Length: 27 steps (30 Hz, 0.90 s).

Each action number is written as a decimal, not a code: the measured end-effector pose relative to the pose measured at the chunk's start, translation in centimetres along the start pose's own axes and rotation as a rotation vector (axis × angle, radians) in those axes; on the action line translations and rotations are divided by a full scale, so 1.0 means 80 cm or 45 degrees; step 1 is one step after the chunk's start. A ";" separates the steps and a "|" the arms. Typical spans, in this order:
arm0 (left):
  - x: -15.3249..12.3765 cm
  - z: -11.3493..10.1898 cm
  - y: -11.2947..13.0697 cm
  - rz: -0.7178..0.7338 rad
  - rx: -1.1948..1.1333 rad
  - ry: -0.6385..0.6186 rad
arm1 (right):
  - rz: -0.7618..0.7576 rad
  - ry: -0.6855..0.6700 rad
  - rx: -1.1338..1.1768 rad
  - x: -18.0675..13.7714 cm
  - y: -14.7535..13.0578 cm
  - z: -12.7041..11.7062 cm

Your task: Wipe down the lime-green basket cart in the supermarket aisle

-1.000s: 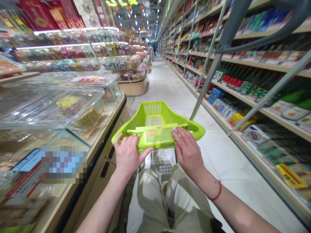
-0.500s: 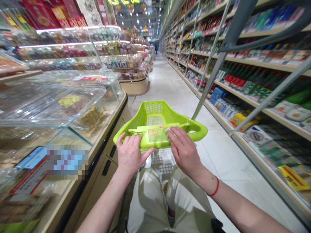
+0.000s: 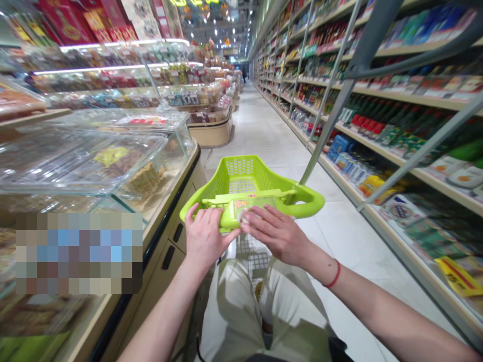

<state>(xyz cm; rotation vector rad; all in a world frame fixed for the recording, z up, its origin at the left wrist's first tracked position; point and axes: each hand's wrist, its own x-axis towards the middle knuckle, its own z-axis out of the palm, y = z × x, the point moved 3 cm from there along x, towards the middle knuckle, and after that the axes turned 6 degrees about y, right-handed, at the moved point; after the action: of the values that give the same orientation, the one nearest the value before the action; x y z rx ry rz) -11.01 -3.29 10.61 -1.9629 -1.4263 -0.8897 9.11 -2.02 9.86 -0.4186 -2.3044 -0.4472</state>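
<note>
Head view. A green shopping cart (image 3: 264, 176) stands at the centre, a little toward 12 o'clock from the wearer's pale trousers (image 3: 226, 311). Its perforated basket (image 3: 240, 164) tapers away from the wearer, and part of the latticed base is visible. At 9 o'clock, clear lidded cases (image 3: 75, 163) on a desk (image 3: 170, 199) contain packed tan goods (image 3: 146, 181), with a yellow label (image 3: 112, 157) showing through; a pixelated patch hides the area at 8 o'clock. Tiered racks toward 10 and 11 o'clock carry bagged goods (image 3: 177, 75), too blurred to identify. At 3 o'clock, shelving (image 3: 400, 160) carries dark green bottles (image 3: 377, 113) and assorted packs.

Counts: one cart, two bare hands, one red wristband (image 3: 338, 274) on the right wrist, two dark pulls (image 3: 168, 257) on the desk's front, and one yellow price sign (image 3: 458, 276) at 4 o'clock.

The cart is bright lime, smooth and flared at the near end, its handle (image 3: 229, 219) bearing a clear panel (image 3: 251, 202) with orange print. Toward 1 o'clock, a metal pole (image 3: 328, 133) slants up to a dark grey loop (image 3: 372, 45).

The left grip (image 3: 204, 231), at 7 o'clock, is curled over the handle, thumb beneath. The right grip (image 3: 281, 230), at 5 o'clock, lies with fingers extended across the panel, over a small white piece (image 3: 244, 216); whether it clasps this piece cannot be told.
</note>
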 end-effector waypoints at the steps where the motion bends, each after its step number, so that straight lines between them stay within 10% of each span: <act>1: 0.000 0.000 0.000 0.007 -0.001 -0.004 | 0.005 -0.028 -0.003 -0.010 0.008 -0.007; 7: 0.000 0.000 0.000 0.018 -0.010 0.003 | 0.043 -0.027 0.054 -0.037 0.032 -0.031; 18: -0.001 0.002 0.000 -0.015 0.001 -0.043 | -0.105 0.017 0.134 0.046 -0.011 0.021; 27: -0.006 -0.008 -0.009 0.006 -0.003 -0.092 | 0.064 0.001 0.127 -0.014 0.027 -0.029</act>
<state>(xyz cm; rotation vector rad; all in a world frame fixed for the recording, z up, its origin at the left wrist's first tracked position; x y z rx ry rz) -11.90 -3.85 10.64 -2.0181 -1.4609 -0.8262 12.18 -1.26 11.04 -0.4256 -2.2990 -0.3058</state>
